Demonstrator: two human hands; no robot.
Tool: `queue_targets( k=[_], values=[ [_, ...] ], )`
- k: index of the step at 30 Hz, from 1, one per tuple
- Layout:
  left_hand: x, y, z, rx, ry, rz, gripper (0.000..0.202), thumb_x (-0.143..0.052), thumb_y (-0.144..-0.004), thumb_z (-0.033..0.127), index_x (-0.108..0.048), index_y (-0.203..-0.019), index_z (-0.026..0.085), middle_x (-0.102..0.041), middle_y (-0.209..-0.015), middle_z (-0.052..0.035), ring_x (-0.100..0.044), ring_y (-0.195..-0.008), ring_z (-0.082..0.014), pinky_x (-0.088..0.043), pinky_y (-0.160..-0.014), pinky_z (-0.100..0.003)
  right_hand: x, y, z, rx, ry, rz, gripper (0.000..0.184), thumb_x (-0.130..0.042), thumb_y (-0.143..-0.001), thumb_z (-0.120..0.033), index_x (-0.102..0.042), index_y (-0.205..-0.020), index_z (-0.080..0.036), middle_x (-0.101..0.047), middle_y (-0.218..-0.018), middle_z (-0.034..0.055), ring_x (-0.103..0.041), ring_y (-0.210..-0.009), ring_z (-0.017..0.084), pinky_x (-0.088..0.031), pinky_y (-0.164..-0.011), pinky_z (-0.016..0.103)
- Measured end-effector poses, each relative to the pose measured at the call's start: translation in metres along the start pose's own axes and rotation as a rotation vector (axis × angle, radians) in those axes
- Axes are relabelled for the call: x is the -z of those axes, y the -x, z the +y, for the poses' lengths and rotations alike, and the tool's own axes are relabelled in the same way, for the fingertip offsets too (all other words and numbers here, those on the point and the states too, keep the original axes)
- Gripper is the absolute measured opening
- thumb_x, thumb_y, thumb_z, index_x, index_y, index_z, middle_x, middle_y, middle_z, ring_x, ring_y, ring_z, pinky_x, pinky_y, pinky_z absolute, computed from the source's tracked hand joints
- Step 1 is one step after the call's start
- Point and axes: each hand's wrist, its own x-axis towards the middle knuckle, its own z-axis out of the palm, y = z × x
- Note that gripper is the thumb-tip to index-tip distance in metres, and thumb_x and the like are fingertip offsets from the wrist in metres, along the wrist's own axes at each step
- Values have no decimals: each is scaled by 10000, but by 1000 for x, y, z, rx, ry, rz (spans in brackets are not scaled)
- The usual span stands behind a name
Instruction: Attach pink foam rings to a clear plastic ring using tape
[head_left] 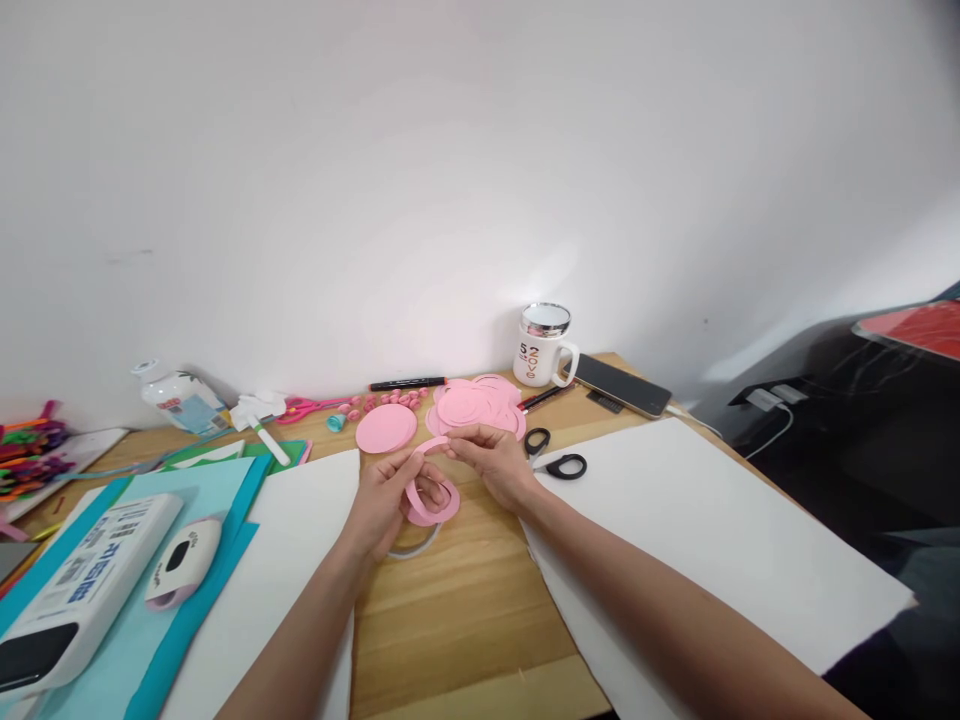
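Observation:
Between my two hands is a curling pink paper strip (pixel 437 508), its loops hanging over the wooden table. My left hand (pixel 397 488) pinches one part of it between thumb and fingers. With its fingertips together, my right hand (pixel 489 458) holds the strip's upper end. Below them a grey-white ring (pixel 416 545), perhaps a roll of tape, lies partly hidden by my left hand. Just beyond my hands are a flat pink paper circle (pixel 386 429) and a heap of pink paper rounds (pixel 476 405). Black-handled scissors (pixel 564 466) rest to the right of my right hand.
White paper sheets (pixel 697 540) flank my arms. At the back stand a white mug (pixel 536 355) and a bottle (pixel 184 398); a phone (pixel 622 385) lies right of the mug. Left are teal sheets (pixel 225 560), a long white box (pixel 90 580) and a small white-pink device (pixel 184 563).

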Motion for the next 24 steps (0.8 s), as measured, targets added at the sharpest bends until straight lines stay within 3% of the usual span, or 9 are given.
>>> queue_targets(
  k=[10, 20, 24],
  values=[
    [-1, 0, 0, 18, -30, -11, 304, -576, -753, 351, -667, -649, 80, -622, -499, -82, -539, -432, -110, -416, -448, -198, 1, 1, -3, -9, 4, 2, 281, -743, -556, -283, -648, -790, -161, -680, -721, 27, -629, -673, 142, -489, -683, 287],
    [-3, 0, -2, 22, -70, -45, 337, -546, -773, 372, -652, -620, 91, -611, -509, -72, -531, -452, -111, -415, -456, -203, -4, 6, -10, 16, 75, -26, 194, -738, -563, -277, -624, -666, -158, -641, -622, -10, -546, -554, 86, -443, -587, 230],
    [-2, -1, -3, 14, -64, -45, 337, -539, -780, 366, -640, -608, 95, -603, -503, -65, -528, -452, -112, -414, -463, -209, -4, 5, -9, 16, 80, -27, 182, -733, -574, -289, -644, -665, -159, -637, -620, -9, -550, -570, 93, -450, -614, 241]
  ],
)
